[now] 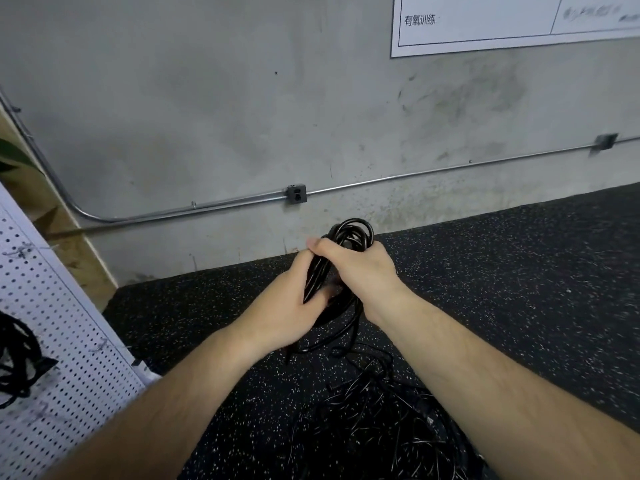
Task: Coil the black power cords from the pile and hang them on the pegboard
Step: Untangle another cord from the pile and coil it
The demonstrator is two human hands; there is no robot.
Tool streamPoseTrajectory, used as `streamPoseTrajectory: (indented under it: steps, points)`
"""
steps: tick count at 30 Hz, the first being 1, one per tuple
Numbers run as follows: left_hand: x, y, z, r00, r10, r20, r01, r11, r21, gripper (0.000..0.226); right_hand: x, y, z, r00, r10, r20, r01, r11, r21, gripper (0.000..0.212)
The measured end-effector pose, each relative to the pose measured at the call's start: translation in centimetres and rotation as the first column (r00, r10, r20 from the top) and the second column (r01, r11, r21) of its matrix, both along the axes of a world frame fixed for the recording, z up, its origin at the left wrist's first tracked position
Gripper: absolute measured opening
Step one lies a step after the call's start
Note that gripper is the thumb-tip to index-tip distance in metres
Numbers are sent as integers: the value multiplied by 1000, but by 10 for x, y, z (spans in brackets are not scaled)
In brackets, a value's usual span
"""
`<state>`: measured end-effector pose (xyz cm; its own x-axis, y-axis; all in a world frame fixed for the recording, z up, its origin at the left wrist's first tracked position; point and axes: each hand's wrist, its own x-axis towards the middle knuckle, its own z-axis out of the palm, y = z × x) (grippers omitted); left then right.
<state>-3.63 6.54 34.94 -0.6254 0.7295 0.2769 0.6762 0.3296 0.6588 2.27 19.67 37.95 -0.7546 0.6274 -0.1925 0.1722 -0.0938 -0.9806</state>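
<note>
A grey concrete wall (207,98) fills the upper half of the frame. A metal conduit (450,169) crosses it through a dark outlet box (296,194), and a printed sheet (519,22) sits in the upper right. Below is a black speckled rubber floor (536,271). Along the left edge stands a white pegboard (69,323). A hung cord (17,358), black and bundled, shows at its lower left, with a bare wire hook (100,346) just to the right of it.

At the centre of the frame both hands are together on one coiled cord (356,230). The left hand (291,306) wraps its fingers round the gathered strands from below. The right hand (363,271) grips over the bundle from above. Loops stick out past the fingers at the top, and more of the cord hangs beneath the hands toward the floor. The pile (381,427) of loose black cords lies on the floor at the bottom centre, between the forearms.

The step in hand looks like finishing or tightening the coil. Whether the loose end is tucked in I cannot tell, since the hands hide it. Next, one hand would need to hold the bundle in shape and carry it left to a free hook, opening a loop wide enough to slip over the wire. Much of the pile looks yet to be coiled.
</note>
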Motion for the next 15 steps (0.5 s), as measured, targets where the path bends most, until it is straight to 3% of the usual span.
streamPoseTrajectory:
  steps: [3, 6, 8, 12, 15]
  points:
    - [1, 1, -2, 996, 89, 4, -89, 988, 123, 47, 0, 2, 3, 998, -32, -63, 30, 999, -33, 42]
    - [0, 2, -7, 966, 248, -73, -238, 964, 118, 40, 0, 4, 7, 987, -119, -110, 110, 990, -85, 29]
    - [1, 4, -10, 959, 278, -45, -271, 954, 127, 28, -1, 6, 9, 987, -133, -94, 121, 985, -120, 40]
    - [5, 8, -14, 962, 223, -160, -213, 974, 79, 28, -2, 9, 8, 998, -56, 16, 58, 990, -131, 95]
    - [10, 10, -15, 959, 165, -230, -165, 986, 16, 42, -3, 12, 1, 996, -81, 29, 83, 993, -81, 94]
